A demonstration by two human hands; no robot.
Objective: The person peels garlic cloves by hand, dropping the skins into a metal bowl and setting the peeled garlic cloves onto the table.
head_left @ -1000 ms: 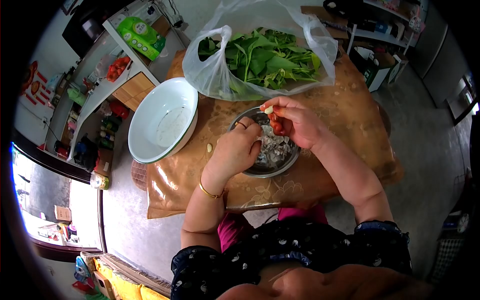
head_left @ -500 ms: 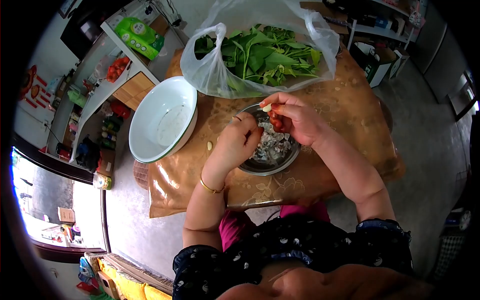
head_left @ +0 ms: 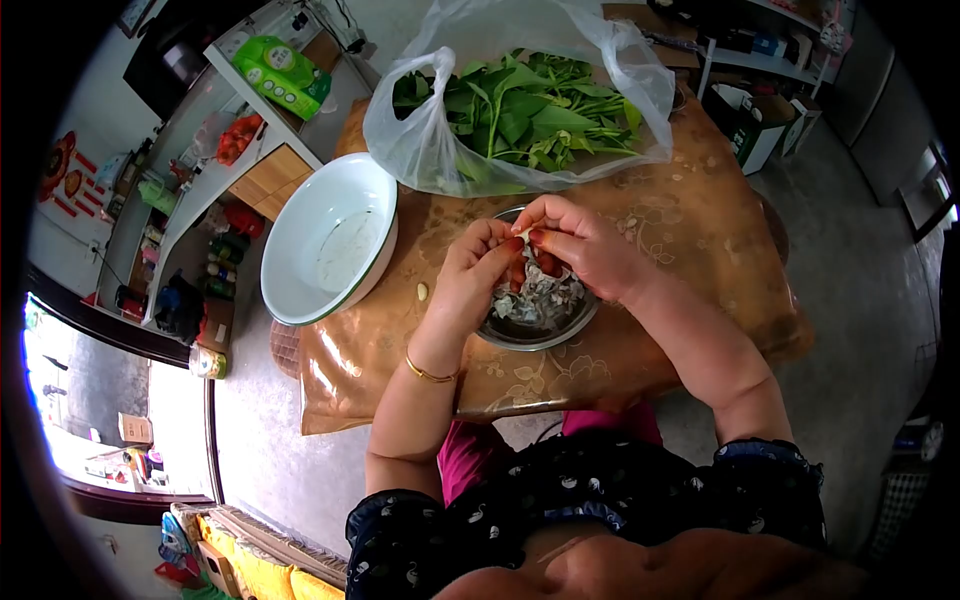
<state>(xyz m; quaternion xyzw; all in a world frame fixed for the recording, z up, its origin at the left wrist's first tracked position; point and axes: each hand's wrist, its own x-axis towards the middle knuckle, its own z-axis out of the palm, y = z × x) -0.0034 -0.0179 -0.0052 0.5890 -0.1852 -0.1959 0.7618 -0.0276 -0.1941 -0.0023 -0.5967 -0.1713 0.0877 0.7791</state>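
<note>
Over a steel bowl (head_left: 538,338) my two hands meet at the fingertips. The bowl holds pale, papery peelings (head_left: 540,300). My right hand (head_left: 585,245) pinches a small whitish garlic clove (head_left: 526,235). My left hand (head_left: 480,270), fingers curled, has its thumb and fingertips closed on the clove's near side. The lower part of the clove is hidden by the fingers. Another pale clove (head_left: 422,291) lies on the brown table cover (head_left: 375,365), left of my left hand.
A white enamel basin (head_left: 377,260) stands at the left of the table. Behind the bowl lies a translucent plastic bag (head_left: 400,150) of green leaves (head_left: 530,110). A shelf unit (head_left: 250,140) stands beyond the table's left side, boxes (head_left: 755,125) at the back right.
My left hand has risen from the peelings in the bowl to the clove at my right fingertips. My right hand has dropped slightly and still holds the clove.
</note>
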